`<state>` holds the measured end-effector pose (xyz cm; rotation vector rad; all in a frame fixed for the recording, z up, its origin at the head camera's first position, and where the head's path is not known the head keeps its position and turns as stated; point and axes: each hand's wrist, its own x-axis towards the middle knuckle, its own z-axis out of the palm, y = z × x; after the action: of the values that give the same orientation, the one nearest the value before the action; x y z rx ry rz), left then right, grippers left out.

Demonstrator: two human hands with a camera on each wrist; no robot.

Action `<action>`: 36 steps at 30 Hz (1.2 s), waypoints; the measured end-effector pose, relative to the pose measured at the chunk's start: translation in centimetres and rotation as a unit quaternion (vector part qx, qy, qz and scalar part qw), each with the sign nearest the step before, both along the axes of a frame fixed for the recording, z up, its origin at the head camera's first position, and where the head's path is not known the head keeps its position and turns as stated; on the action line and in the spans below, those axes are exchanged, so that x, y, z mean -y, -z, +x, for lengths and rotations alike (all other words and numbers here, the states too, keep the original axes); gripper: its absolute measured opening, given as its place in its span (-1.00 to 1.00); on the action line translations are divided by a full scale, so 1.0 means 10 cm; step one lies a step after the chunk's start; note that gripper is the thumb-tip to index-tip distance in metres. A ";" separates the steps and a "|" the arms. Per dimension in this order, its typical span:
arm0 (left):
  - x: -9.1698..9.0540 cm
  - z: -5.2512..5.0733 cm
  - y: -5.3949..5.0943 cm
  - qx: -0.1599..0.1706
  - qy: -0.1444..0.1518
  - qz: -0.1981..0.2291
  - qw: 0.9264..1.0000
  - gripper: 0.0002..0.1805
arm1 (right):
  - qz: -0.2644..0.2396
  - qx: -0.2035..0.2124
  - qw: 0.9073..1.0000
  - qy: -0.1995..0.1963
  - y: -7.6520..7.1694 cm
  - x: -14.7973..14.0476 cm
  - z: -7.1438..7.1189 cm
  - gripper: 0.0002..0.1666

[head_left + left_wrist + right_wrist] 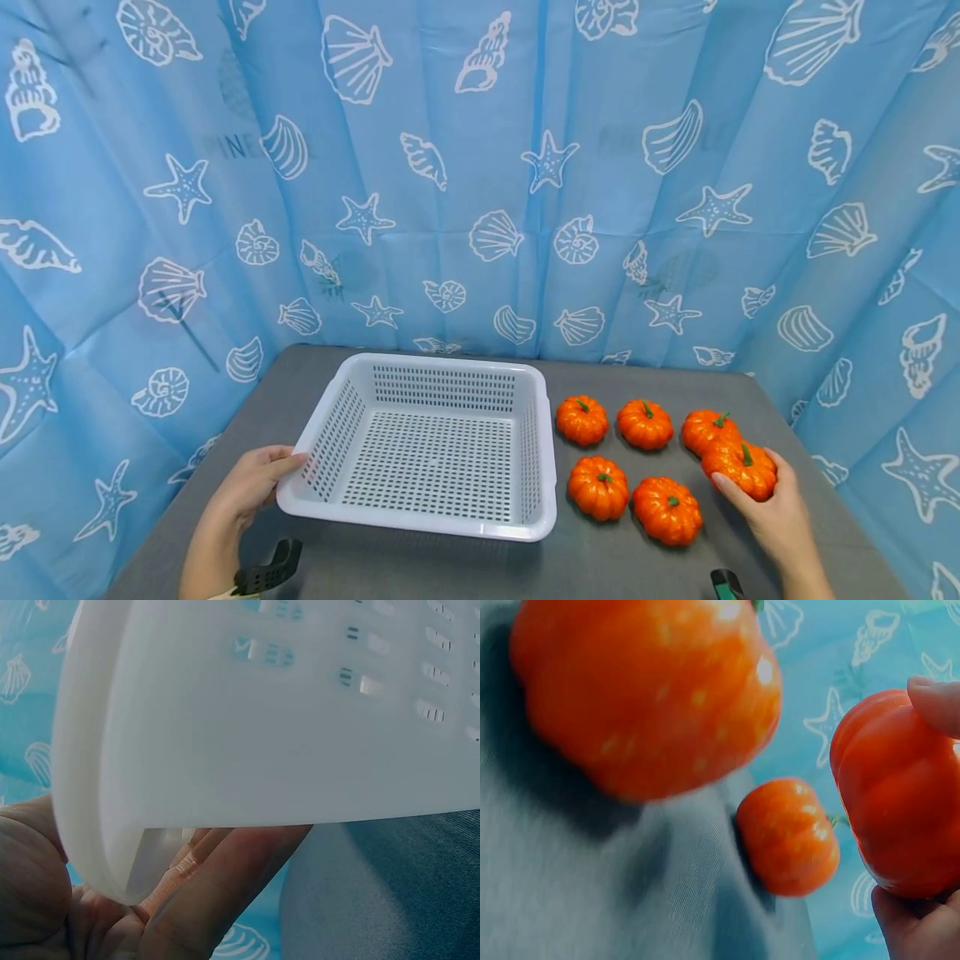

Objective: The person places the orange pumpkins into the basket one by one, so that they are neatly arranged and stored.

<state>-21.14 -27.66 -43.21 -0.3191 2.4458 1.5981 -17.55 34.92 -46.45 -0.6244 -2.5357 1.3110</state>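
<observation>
My left hand [251,479] grips the left rim of a white perforated plastic basket [416,518]. In the left wrist view, fingers [225,892] curl beneath the basket's edge [82,765]. Between thumb and fingers, my right hand [780,500] holds an orange pumpkin [738,468] with a green stem, partly in front of another pumpkin [703,428]. The right wrist view shows the held pumpkin [900,795] at the right, a digit [935,705] on its upper side. Whether it is off the table is hard to tell. Nothing lies inside the basket.
Several more pumpkins sit on the grey-covered table [420,571] right of the basket: two behind [581,420] [645,424] and two in front [598,488] [667,510]. A blue shell-patterned curtain [450,183] hangs behind and along both sides.
</observation>
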 end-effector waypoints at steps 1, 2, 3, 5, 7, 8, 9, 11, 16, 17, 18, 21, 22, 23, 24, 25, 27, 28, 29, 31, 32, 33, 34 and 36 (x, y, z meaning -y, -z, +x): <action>0.00 0.00 0.00 0.000 0.000 0.000 1.000 -0.48 | 0.000 -0.005 1.000 -0.004 -0.01 0.02 -0.01 0.13; 0.00 0.00 0.00 0.000 0.000 0.000 1.000 -0.49 | 0.003 -0.008 1.000 -0.008 -0.03 0.03 -0.02 0.13; 0.00 0.00 -0.01 0.000 0.000 0.001 1.000 -0.49 | 0.007 -0.014 1.000 -0.013 -0.04 0.05 -0.03 0.12; 0.00 0.00 -0.01 0.002 0.000 0.000 1.000 -0.49 | 0.013 -0.021 0.999 -0.021 -0.07 0.07 -0.05 0.11; 0.00 0.01 -0.01 0.003 0.000 0.000 1.000 -0.49 | 0.020 -0.025 0.999 -0.032 -0.11 0.10 -0.06 0.10; 0.00 0.01 -0.01 0.002 0.000 0.000 1.000 -0.49 | 0.024 -0.025 0.999 -0.037 -0.13 0.12 -0.07 0.09; 0.00 0.01 -0.01 0.002 -0.001 0.000 1.000 -0.49 | 0.024 -0.027 0.999 -0.041 -0.15 0.14 -0.08 0.10; 0.01 0.01 0.00 0.000 0.000 0.001 1.000 -0.49 | 0.022 -0.026 0.998 -0.050 -0.19 0.17 -0.11 0.10; 0.01 0.01 0.00 -0.002 -0.001 0.007 1.000 -0.50 | 0.024 -0.027 0.997 -0.068 -0.28 0.28 -0.16 0.12; 0.00 0.01 0.00 -0.001 -0.002 0.008 1.000 -0.50 | 0.025 -0.028 0.997 -0.072 -0.29 0.30 -0.17 0.12; 0.00 0.01 0.00 -0.001 -0.002 0.008 1.000 -0.50 | 0.028 -0.033 0.996 -0.077 -0.30 0.33 -0.18 0.11; 0.00 0.00 0.00 -0.001 -0.002 0.008 1.000 -0.49 | 0.031 -0.046 0.994 -0.092 -0.33 0.40 -0.22 0.08; 0.00 0.00 0.00 -0.001 -0.003 0.007 1.000 -0.49 | 0.033 -0.051 0.993 -0.096 -0.34 0.42 -0.23 0.08; 0.00 0.00 0.00 -0.001 -0.003 0.005 1.000 -0.48 | 0.029 -0.055 0.993 -0.103 -0.35 0.45 -0.24 0.09; 0.00 0.00 0.00 -0.002 -0.003 0.005 1.000 -0.48 | 0.028 -0.060 0.992 -0.109 -0.35 0.48 -0.26 0.09; -0.01 0.00 0.00 -0.002 -0.003 0.005 1.000 -0.49 | 0.024 -0.063 0.991 -0.116 -0.35 0.51 -0.27 0.09; -0.01 0.00 0.00 -0.001 -0.004 0.005 1.000 -0.49 | 0.015 -0.071 0.989 -0.128 -0.36 0.56 -0.30 0.10; -0.01 0.00 0.00 0.000 -0.005 0.006 1.000 -0.49 | 0.010 -0.075 0.988 -0.134 -0.37 0.58 -0.31 0.11; -0.01 -0.01 0.01 0.001 -0.006 0.006 1.000 -0.49 | 0.004 -0.077 0.987 -0.140 -0.37 0.60 -0.32 0.11; -0.01 -0.01 0.01 0.003 -0.004 0.006 1.000 -0.49 | -0.001 -0.083 0.985 -0.150 -0.39 0.65 -0.35 0.11; -0.01 -0.01 0.00 0.004 -0.005 0.005 1.000 -0.49 | -0.002 -0.085 0.984 -0.154 -0.40 0.67 -0.37 0.10; -0.01 -0.01 0.00 0.004 -0.003 0.005 1.000 -0.49 | -0.003 -0.088 0.983 -0.158 -0.41 0.69 -0.38 0.09; -0.01 -0.01 0.00 0.005 -0.003 0.005 1.000 -0.49 | -0.003 -0.090 0.983 -0.163 -0.42 0.72 -0.40 0.09; -0.01 -0.01 0.00 0.006 -0.003 0.004 1.000 -0.50 | -0.003 -0.092 0.981 -0.170 -0.44 0.76 -0.43 0.08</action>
<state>-21.22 -27.61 -43.17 -0.3335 2.4310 1.6032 -21.80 27.31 -42.00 -0.0613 -2.5595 1.4053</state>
